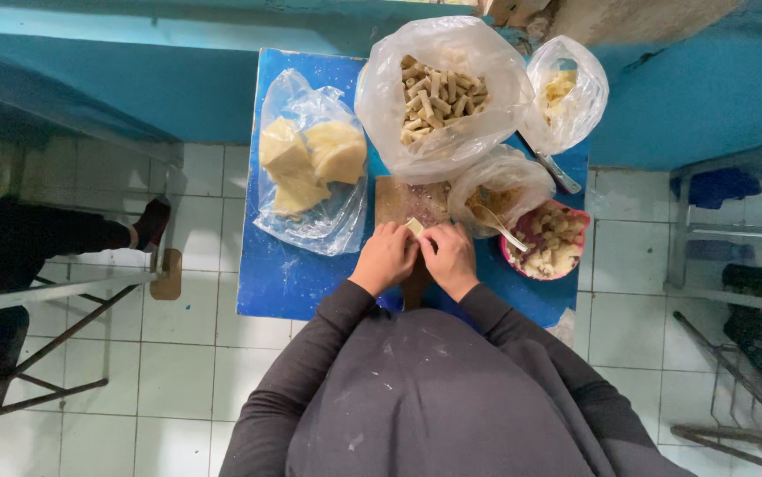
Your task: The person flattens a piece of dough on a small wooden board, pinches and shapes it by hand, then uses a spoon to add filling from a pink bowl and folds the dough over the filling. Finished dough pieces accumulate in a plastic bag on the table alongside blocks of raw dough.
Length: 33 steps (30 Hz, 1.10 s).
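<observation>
**tilefan:** White floor tiles [187, 353] all round, teal wall [134, 79] up top, and a small blue table [275, 283] in the middle, seen straight down from the person's head. What's on it?

**doughwatcher:** Loads of plastic bags. Far left of the table there's a clear bag of pale yellow dough slabs [310, 163], lying flat. Beside it, at the back, a big open bag of rolled-up sticks [438, 93], tan coloured, piled high. Right of that, a smaller bag with a few pale pieces [565, 88], standing at the table's back corner.

**tilefan:** And the hands?

**doughwatcher:** Both over a wooden cutting board [403, 199] near the front edge. The left hand [385, 258] and the right hand [450, 256] are close together, knuckles nearly touching, and their fingertips pinch a small square dough wrapper [414, 226] between them. So it's held just above the board, right in front of the dark grey sleeves.

**tilefan:** Anything to the right?

**doughwatcher:** A pink bowl [512, 258] with chunky filling, touching another bag [496, 181] that has a white spoon [497, 226] poking out of it. A metal utensil [559, 173] lies behind the bowl.

**tilefan:** Someone else around?

**doughwatcher:** On the left, a leg in black with a dark shoe [153, 221], beside a metal frame stool [54, 300].
</observation>
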{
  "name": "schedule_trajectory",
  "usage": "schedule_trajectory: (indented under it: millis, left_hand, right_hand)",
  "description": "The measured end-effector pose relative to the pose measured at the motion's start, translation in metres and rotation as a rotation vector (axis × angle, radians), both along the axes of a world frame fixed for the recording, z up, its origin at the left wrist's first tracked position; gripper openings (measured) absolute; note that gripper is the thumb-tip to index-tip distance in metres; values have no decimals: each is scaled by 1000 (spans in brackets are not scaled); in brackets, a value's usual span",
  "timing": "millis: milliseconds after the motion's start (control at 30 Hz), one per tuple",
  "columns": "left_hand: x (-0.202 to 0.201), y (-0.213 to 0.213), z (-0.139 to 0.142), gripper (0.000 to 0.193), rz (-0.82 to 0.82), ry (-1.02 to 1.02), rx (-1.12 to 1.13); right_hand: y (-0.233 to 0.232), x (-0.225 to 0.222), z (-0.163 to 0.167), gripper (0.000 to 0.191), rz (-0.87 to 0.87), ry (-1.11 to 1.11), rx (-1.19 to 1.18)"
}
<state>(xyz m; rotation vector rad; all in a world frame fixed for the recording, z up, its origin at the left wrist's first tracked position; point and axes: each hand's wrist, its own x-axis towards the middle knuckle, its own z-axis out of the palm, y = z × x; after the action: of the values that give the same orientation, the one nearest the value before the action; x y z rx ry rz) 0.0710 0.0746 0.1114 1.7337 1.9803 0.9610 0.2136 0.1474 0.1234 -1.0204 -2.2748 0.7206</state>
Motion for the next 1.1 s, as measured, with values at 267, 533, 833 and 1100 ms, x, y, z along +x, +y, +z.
schedule_trajectory:
  millis: [267,533,833,1100]
  left_hand:
    - [0,0,-3,17,105,-97,-72]
    - [-7,-1,-5,13,26,-47,81]
    - [-9,-1,-3,10,-39,23,85]
    - [-15,10,-6,13,74,-190,-34]
  right_hand:
    - [3,-8,2,10,-61,-24,-58]
    - [-3,3,3,20,148,-98,184]
    - [2,2,0,7,170,-184,219]
    - [9,-12,-1,7,30,-239,34]
